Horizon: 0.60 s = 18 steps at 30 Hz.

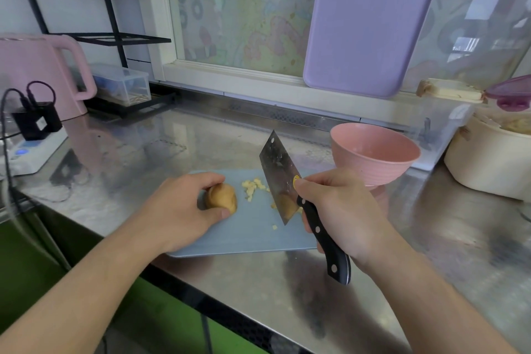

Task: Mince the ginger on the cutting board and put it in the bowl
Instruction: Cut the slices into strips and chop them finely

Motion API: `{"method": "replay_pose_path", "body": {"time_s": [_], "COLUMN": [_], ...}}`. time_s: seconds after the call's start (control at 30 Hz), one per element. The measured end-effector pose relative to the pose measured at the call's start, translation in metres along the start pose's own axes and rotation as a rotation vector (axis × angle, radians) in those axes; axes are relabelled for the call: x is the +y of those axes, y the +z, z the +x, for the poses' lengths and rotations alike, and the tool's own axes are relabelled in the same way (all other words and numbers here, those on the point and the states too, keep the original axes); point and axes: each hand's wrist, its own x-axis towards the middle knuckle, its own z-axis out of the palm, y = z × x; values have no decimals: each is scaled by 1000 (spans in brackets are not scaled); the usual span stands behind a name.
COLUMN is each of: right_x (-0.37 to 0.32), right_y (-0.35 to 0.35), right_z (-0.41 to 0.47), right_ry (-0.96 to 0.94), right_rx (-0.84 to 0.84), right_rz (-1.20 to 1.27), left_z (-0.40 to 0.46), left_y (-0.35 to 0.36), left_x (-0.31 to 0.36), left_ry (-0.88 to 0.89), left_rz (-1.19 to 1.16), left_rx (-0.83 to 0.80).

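A pale blue cutting board (247, 236) lies on the steel counter. My left hand (184, 207) grips a brown chunk of ginger (222, 195) on the board's left part. A small pile of minced ginger (253, 187) lies just right of the chunk, with a few crumbs (274, 227) nearer me. My right hand (342, 207) grips the black handle of a cleaver (280, 178), whose blade stands tilted with its lower corner on the board beside the pile. An empty pink bowl (373, 158) stands just beyond the board's right end.
A cream pot (488, 169) and a clear plastic box (436, 135) stand at the right. A pink kettle (43, 72), a black charger on a power strip (34, 135) and a black rack (115, 37) are at the left. A purple board (365, 23) leans on the window.
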Motion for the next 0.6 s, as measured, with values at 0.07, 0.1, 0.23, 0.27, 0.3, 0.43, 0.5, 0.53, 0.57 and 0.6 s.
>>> {"method": "replay_pose_path", "body": {"time_s": [0.07, 0.1, 0.23, 0.27, 0.3, 0.43, 0.5, 0.53, 0.57, 0.6], "right_x": [0, 1, 0, 0, -1, 1, 3, 4, 4, 5], "right_y": [3, 4, 11, 13, 16, 26, 27, 27, 25, 23], "right_z": [-1, -1, -2, -2, -3, -2, -1, -1, 0, 0], "right_ry": [1, 5, 62, 88, 112, 157, 180, 190, 196, 198], "right_rx": [-19, -28, -77, -93, -110, -154, -138, -117, -92, -64], "right_rz": [-6, -9, 74, 115, 146, 154, 163, 168, 166, 157], "left_z": [0, 0, -2, -2, -3, -3, -3, -3, -3, -4], "left_y": [3, 5, 11, 13, 15, 18, 18, 18, 17, 17], "left_x": [0, 0, -2, -2, -3, -6, -9, -10, -11, -12], "left_ry": [4, 8, 32, 35, 33, 37, 34, 28, 22, 17], "left_rz": [-11, -23, -80, -92, -107, -162, -203, -225, -246, -261], "left_rx": [-2, -7, 7, 25, 41, 63, 74, 81, 87, 91]}}
